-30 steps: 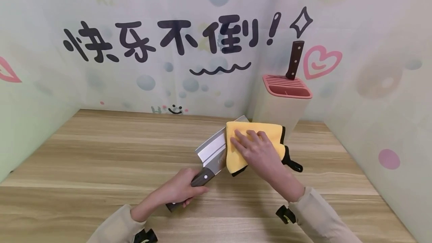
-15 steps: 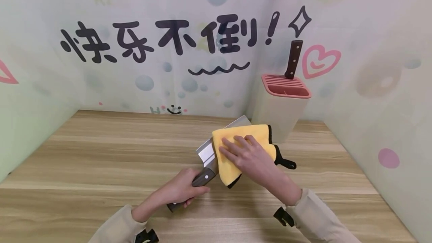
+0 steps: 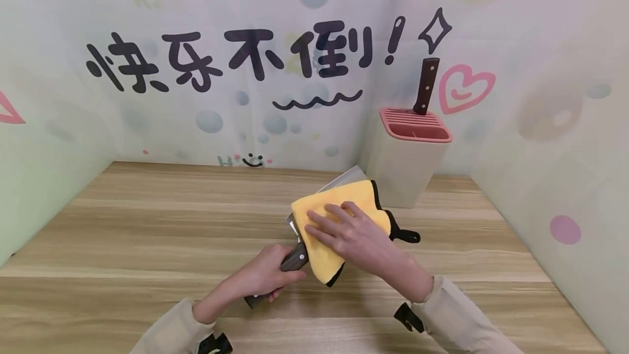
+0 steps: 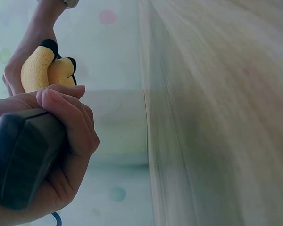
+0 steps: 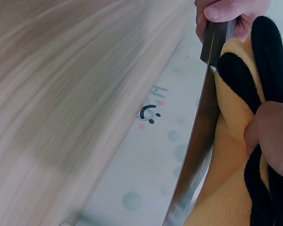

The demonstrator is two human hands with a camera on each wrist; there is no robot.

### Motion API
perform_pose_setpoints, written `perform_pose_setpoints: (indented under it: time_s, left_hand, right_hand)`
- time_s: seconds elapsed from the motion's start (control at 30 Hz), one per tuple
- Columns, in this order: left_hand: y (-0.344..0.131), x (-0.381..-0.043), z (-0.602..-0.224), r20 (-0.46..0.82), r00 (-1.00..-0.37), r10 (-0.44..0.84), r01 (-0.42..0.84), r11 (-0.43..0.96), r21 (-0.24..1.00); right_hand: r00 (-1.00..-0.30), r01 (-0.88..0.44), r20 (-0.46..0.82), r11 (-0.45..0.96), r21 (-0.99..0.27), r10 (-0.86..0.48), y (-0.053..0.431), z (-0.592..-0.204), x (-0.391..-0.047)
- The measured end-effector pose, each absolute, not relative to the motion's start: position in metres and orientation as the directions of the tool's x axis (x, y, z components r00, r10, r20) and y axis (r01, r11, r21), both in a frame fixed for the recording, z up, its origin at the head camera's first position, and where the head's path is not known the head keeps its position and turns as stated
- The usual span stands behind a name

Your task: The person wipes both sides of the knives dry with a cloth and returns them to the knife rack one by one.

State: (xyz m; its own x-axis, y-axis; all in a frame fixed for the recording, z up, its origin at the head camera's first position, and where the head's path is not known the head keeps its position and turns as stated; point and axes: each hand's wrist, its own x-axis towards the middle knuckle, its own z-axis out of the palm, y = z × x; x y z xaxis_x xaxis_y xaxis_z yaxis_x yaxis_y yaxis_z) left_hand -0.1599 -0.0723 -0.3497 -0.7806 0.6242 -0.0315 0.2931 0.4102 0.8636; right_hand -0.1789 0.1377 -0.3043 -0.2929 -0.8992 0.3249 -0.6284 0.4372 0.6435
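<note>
My left hand (image 3: pixel 262 272) grips the dark handle of a cleaver (image 3: pixel 296 257), raised above the table in the left wrist view. The blade slants away up and to the right, and only its far end and a sliver near the handle show past a yellow cloth (image 3: pixel 319 264) with black edging. My right hand (image 3: pixel 351 239) holds this folded cloth against the blade, fingers spread over its top. From the right wrist view, the thumb bears on the cloth (image 5: pixel 236 160) from below, and the blade's other face (image 5: pixel 198 136) is bare.
A cream knife block (image 3: pixel 405 171) with a pink slotted top stands at the back right, close beyond the cleaver's tip. One brown-handled knife (image 3: pixel 426 86) sticks up from it. The wooden table (image 3: pixel 162 223) is bounded by printed walls at the back and both sides.
My right hand has slid the cloth along the blade, down and left toward the handle, covering the part nearest it. My left hand has kept the cleaver almost still.
</note>
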Motion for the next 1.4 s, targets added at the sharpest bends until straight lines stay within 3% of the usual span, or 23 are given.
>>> perform_pose_setpoints:
  time_s: [0.8, 1.4]
  left_hand:
    - [-0.073, -0.158, -0.349, -0.025, -0.786, 0.618, 0.297, 0.413, 0.861]
    - [-0.074, -0.156, -0.349, -0.001, -0.795, 0.606, 0.309, 0.407, 0.859]
  right_hand:
    - [-0.338, -0.619, 0.354, 0.49, 0.614, -0.872, 0.147, -0.3, -0.185]
    - [-0.495, -0.555, 0.436, 0.659, 0.507, -0.752, 0.166, -0.295, -0.198]
